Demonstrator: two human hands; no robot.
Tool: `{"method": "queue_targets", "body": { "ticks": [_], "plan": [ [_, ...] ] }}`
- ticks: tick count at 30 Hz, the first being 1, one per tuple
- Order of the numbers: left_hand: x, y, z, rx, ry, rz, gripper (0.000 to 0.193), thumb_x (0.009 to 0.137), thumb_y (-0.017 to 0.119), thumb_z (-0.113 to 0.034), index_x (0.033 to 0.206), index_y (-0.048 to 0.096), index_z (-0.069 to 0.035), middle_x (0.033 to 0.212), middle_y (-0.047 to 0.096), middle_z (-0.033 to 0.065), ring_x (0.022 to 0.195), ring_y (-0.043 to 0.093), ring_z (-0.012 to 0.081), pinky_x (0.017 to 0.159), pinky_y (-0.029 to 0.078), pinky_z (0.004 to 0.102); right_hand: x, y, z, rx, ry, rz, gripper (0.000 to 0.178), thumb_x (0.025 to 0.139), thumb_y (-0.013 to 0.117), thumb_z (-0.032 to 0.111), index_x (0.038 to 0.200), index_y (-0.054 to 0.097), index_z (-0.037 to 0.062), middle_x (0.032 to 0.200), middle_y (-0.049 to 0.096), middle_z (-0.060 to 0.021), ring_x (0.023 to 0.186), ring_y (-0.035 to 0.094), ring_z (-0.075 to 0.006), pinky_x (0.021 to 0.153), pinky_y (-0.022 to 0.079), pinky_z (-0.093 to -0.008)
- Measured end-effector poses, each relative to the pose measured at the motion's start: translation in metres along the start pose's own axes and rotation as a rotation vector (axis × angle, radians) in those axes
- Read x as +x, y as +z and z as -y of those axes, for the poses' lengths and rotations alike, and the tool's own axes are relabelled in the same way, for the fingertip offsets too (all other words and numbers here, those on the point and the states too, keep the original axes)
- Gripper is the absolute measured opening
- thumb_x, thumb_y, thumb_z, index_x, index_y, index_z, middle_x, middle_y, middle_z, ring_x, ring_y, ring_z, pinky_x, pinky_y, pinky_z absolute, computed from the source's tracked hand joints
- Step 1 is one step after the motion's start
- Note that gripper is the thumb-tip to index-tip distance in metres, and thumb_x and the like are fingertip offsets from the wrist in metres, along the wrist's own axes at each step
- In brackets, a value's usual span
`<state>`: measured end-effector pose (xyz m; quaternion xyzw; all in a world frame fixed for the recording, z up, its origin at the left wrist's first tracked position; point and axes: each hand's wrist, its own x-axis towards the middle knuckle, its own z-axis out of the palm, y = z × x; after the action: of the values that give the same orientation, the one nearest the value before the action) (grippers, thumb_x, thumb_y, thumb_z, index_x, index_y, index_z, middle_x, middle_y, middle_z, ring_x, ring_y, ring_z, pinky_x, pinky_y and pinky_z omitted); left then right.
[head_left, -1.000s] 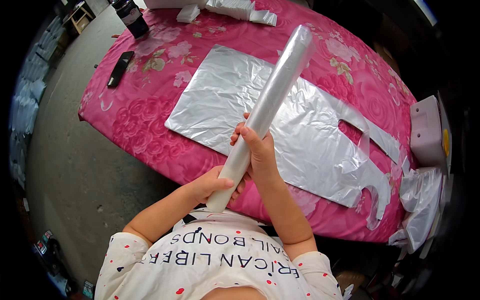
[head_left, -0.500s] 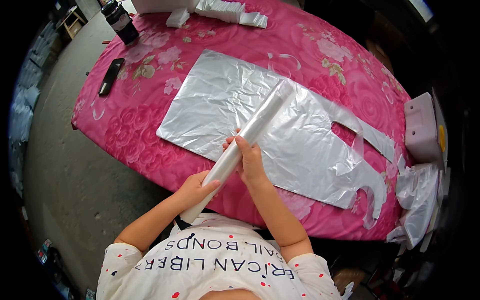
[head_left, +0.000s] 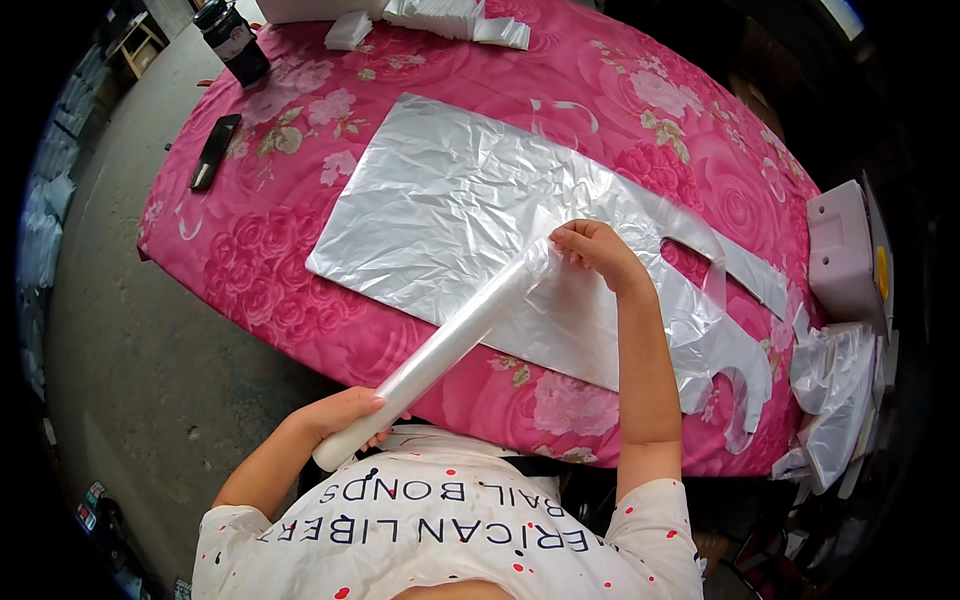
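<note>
A long roll of translucent plastic film [head_left: 440, 355] slants from my body up over the table. My left hand [head_left: 350, 415] grips its near end, thumb on top and fingers beneath. At the far end, my right hand [head_left: 597, 252] pinches the film's edge between thumb and fingers. Beneath the roll a stack of silvery-white plastic vest bags [head_left: 400, 200] lies flat and wrinkled on the table, handle loops [head_left: 735, 375] toward the right. The roll's far end hangs over the middle of the stack; whether they touch I cannot tell.
A pink floral cloth [head_left: 270, 240] covers the table. A dark phone [head_left: 214, 152] and a dark bottle [head_left: 233, 45] are at the far left. Folded white packets [head_left: 435, 17] lie at the back. On the right are a pale box [head_left: 842, 245] and crumpled clear plastic [head_left: 832, 385].
My right hand has moved from the roll's middle up to its far end. The left hand and the roll have shifted toward the lower left.
</note>
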<state>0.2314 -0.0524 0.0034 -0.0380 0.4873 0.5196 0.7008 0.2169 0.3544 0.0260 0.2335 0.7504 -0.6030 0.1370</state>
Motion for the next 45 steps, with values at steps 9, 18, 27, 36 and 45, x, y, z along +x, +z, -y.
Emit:
{"method": "queue_targets", "body": {
  "ticks": [9, 18, 27, 36, 45],
  "plan": [
    [0.005, -0.006, 0.005, -0.023, 0.027, 0.105, 0.069, 0.064, 0.076, -0.042, 0.112, 0.053, 0.002, 0.071, 0.059, 0.0058, 0.058, 0.056, 0.0102, 0.053, 0.047, 0.0245, 0.008, 0.002, -0.008, 0.024, -0.047, 0.337, 0.017, 0.079, 0.068, 0.022, 0.082, 0.062, 0.0059, 0.066, 0.056, 0.0029, 0.059, 0.050, -0.0053, 0.055, 0.039, -0.0199],
    [-0.037, -0.060, 0.045, 0.127, -0.161, 0.114, 0.059, 0.065, 0.078, -0.021, 0.114, 0.052, 0.001, 0.092, 0.064, 0.0074, 0.086, 0.061, 0.0148, 0.079, 0.047, 0.0274, 0.016, -0.115, -0.043, -0.047, 0.037, -0.265, 0.014, 0.082, 0.063, 0.014, 0.078, 0.061, 0.0011, 0.065, 0.055, 0.0004, 0.056, 0.049, -0.0076, 0.053, 0.041, -0.0223],
    [-0.022, -0.013, -0.086, 1.078, 0.082, 0.021, 0.046, 0.065, 0.078, -0.018, 0.104, 0.061, -0.002, 0.091, 0.066, 0.0084, 0.086, 0.062, 0.0160, 0.077, 0.047, 0.0289, 0.015, -0.126, -0.026, -0.209, -0.022, -0.219, 0.014, 0.082, 0.061, 0.013, 0.078, 0.060, -0.0006, 0.064, 0.054, -0.0007, 0.056, 0.049, -0.0087, 0.052, 0.041, -0.0232],
    [0.120, 0.054, -0.162, 1.647, 1.245, -0.311, 0.039, 0.068, 0.073, -0.032, 0.093, 0.058, -0.006, 0.090, 0.057, 0.0092, 0.085, 0.056, 0.0278, 0.076, 0.046, 0.0383, 0.046, -0.112, -0.018, -0.329, -0.042, -0.037, 0.014, 0.081, 0.063, 0.014, 0.074, 0.061, 0.0024, 0.060, 0.053, 0.0012, 0.056, 0.047, -0.0067, 0.054, 0.040, -0.0233],
    [0.143, 0.063, -0.096, 1.857, 1.187, 0.098, 0.087, 0.081, 0.040, -0.062, 0.132, 0.032, 0.008, 0.140, 0.028, 0.0241, 0.132, 0.026, 0.0340, 0.110, 0.017, 0.0406, 0.037, -0.099, -0.004, 0.155, -0.056, -0.409, 0.015, 0.083, 0.059, 0.013, 0.093, 0.061, 0.0015, 0.080, 0.059, -0.0014, 0.071, 0.051, -0.0076, 0.063, 0.043, -0.0242]
  ]
}}
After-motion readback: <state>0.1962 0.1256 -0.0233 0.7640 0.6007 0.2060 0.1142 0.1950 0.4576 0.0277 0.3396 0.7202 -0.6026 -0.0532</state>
